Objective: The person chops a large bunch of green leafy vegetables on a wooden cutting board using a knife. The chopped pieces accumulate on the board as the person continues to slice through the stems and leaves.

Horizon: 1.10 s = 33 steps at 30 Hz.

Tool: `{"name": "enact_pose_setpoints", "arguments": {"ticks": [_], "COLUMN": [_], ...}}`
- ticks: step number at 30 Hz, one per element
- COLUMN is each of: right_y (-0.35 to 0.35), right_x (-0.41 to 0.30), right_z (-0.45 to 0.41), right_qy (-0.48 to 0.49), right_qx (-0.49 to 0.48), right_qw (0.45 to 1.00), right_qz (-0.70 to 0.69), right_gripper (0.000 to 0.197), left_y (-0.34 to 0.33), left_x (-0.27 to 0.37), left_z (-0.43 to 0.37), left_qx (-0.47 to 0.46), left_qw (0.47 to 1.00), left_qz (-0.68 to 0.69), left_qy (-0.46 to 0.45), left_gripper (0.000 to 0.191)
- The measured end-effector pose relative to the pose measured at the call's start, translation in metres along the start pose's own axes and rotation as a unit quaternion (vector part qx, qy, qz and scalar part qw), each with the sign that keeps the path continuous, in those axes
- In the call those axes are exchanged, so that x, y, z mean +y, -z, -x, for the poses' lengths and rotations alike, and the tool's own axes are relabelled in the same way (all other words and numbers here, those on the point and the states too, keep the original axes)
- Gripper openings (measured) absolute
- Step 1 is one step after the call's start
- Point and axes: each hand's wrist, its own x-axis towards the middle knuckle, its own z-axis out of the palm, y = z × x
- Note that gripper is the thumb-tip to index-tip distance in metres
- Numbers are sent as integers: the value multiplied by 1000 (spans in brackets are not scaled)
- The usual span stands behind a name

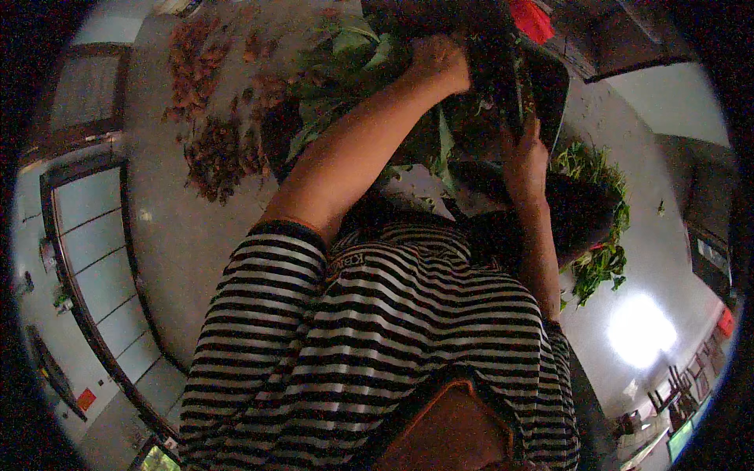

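My left hand [443, 63] reaches forward with its fingers curled, beside large green leaves [360, 50]; what lies inside its grip is too dark to see. Lower and to the right, my right hand [527, 159] grips the near end of a long narrow piece [520, 88], a stem or a blade; I cannot tell which. Beneath both hands is a dark, shadowed area with a pale edge on its right, perhaps a container. A drooping leaf [445, 144] hangs between my forearms. Below it, a pale patterned surface [418, 185] shows in front of my striped shirt.
Dried brown plant bunches [206, 141] lie on the grey floor [171, 259] to the left. Cut greens [595, 259] are heaped on the right. Something red [532, 20] is at the top. A framed sliding door [94, 218] stands far left; a bright light reflects at lower right.
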Motion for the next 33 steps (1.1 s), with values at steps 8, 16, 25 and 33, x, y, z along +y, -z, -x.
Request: {"name": "enact_pose_setpoints", "arguments": {"ticks": [8,16,25,33], "right_y": [-31,-5,4,6], "right_x": [34,5,-11,-5], "right_z": [-22,-14,-8,-15], "right_qy": [81,81,119,10], "right_qx": [40,240,151,64], "right_qw": [992,966,979,952], "right_qz": [92,-42,-69,-299], "right_gripper": [45,50,48,46], "left_y": [-18,-16,-19,-21], "left_x": [-4,-3,-4,-10], "left_z": [-7,-4,-8,-19], "left_qx": [68,10,55,-75], "left_qw": [997,999,998,993], "left_qz": [-24,25,16,86], "left_qy": [-17,-38,-10,-43], "left_gripper": [61,49,49,53]}}
